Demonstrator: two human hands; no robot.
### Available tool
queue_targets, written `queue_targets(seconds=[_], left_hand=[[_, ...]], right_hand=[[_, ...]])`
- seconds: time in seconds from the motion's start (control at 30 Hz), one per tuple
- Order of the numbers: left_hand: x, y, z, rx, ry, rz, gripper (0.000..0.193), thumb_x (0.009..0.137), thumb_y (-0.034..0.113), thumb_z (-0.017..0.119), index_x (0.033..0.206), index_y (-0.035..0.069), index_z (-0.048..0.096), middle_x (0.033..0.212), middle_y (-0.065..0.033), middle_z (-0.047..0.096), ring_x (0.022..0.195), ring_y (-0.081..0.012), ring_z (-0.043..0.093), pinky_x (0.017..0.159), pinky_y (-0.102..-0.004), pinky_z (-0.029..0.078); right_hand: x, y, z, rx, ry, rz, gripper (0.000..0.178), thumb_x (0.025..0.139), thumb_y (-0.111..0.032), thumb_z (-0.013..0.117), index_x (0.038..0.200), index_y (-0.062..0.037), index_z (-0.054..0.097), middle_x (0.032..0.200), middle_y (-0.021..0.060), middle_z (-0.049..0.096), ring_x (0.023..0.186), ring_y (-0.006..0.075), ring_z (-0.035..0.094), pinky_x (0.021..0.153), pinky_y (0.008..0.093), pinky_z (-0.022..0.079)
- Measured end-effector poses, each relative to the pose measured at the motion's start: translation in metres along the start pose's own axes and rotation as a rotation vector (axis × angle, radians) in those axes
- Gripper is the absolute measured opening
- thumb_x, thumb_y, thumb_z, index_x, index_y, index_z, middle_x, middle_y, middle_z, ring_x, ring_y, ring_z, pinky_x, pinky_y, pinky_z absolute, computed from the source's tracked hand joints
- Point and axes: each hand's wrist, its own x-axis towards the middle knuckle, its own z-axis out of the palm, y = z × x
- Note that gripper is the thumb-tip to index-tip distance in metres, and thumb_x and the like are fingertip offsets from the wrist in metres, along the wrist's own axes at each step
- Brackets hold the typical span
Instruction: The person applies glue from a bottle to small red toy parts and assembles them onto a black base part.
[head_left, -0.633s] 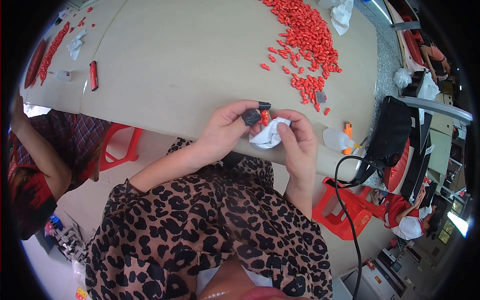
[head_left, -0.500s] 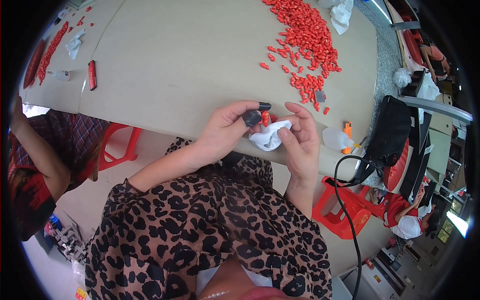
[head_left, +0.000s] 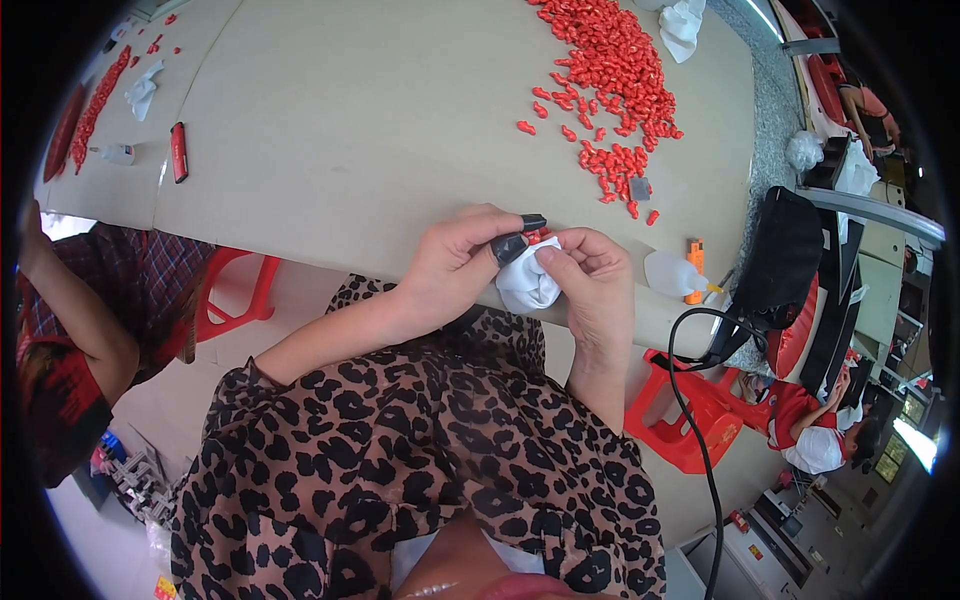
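My left hand (head_left: 452, 262) pinches a small glossy red piece (head_left: 536, 236) between thumb and forefinger, both tips wrapped in black covers. My right hand (head_left: 597, 285) closes on a bunched white cloth (head_left: 527, 284) and presses it against the red piece, most of which is hidden by the cloth and fingers. Both hands meet at the table's near edge. Beyond them, to the right, spreads a large pile of similar lumpy red pieces (head_left: 615, 70), with a small grey square (head_left: 640, 188) at its near end.
Right of my hands lie a translucent squeeze bottle (head_left: 668, 272), an orange lighter-like object (head_left: 695, 265) and a black bag (head_left: 785, 250). A red box-cutter-like tool (head_left: 179, 153) lies on the table (head_left: 340, 130) at left. A co-worker's arm (head_left: 85, 300) is at far left, near a red stool (head_left: 238, 290).
My right hand has moved left and closed in, bringing the white cloth up against the red piece. That piece, plainly visible before, is now mostly covered. My left hand has barely moved.
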Motion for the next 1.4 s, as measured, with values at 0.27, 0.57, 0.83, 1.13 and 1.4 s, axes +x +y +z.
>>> queue_targets(seconds=[0.27, 0.57, 0.83, 1.13, 1.4], left_hand=[[0.000, -0.006, 0.000, 0.126, -0.007, 0.116, 0.022, 0.077, -0.006, 0.046, 0.097, -0.004, 0.054, 0.087, -0.0082, 0.052, 0.079, -0.0132, 0.050, 0.069, -0.0219, 0.040], [0.000, -0.003, 0.006, 0.094, 0.033, 0.099, 0.022, 0.077, -0.006, 0.046, 0.097, -0.003, 0.054, 0.087, -0.0072, 0.052, 0.080, -0.0123, 0.050, 0.070, -0.0214, 0.040], [0.008, 0.009, 0.015, -0.129, 0.078, -0.038, 0.023, 0.082, -0.004, 0.040, 0.102, -0.003, 0.051, 0.087, -0.0062, 0.052, 0.077, -0.0110, 0.052, 0.071, -0.0217, 0.043], [0.013, 0.015, 0.013, -0.471, 0.066, -0.138, 0.024, 0.084, -0.001, 0.035, 0.106, -0.003, 0.046, 0.085, -0.0085, 0.053, 0.071, -0.0142, 0.055, 0.067, -0.0285, 0.048], [0.007, 0.009, 0.006, -0.471, 0.056, -0.119, 0.023, 0.085, 0.000, 0.036, 0.105, -0.002, 0.047, 0.084, -0.0083, 0.053, 0.071, -0.0139, 0.054, 0.066, -0.0274, 0.047]], right_hand=[[0.001, 0.007, 0.000, 0.007, 0.025, -0.017, 0.005, 0.072, 0.001, 0.059, 0.077, 0.0031, 0.058, 0.067, 0.0068, 0.060, 0.054, 0.0061, 0.054, 0.051, 0.0171, 0.043], [0.001, 0.007, 0.004, 0.128, 0.065, -0.023, 0.001, 0.073, 0.001, 0.057, 0.073, 0.0024, 0.057, 0.065, 0.0046, 0.059, 0.054, 0.0046, 0.052, 0.051, 0.0167, 0.041], [-0.001, -0.008, -0.002, -0.010, 0.169, -0.089, 0.007, 0.078, -0.004, 0.053, 0.081, 0.0025, 0.054, 0.067, 0.0030, 0.057, 0.057, 0.0047, 0.051, 0.052, 0.0169, 0.040], [0.001, -0.054, -0.015, -0.476, 0.746, -0.738, 0.015, 0.082, -0.007, 0.049, 0.092, 0.0040, 0.052, 0.089, 0.0100, 0.054, 0.070, 0.0112, 0.053, 0.061, 0.0208, 0.043], [0.022, -0.050, -0.012, -1.593, 0.923, -0.672, 0.020, 0.079, -0.005, 0.048, 0.095, 0.0069, 0.051, 0.104, 0.0224, 0.043, 0.079, 0.0296, 0.053, 0.067, 0.0360, 0.044]])
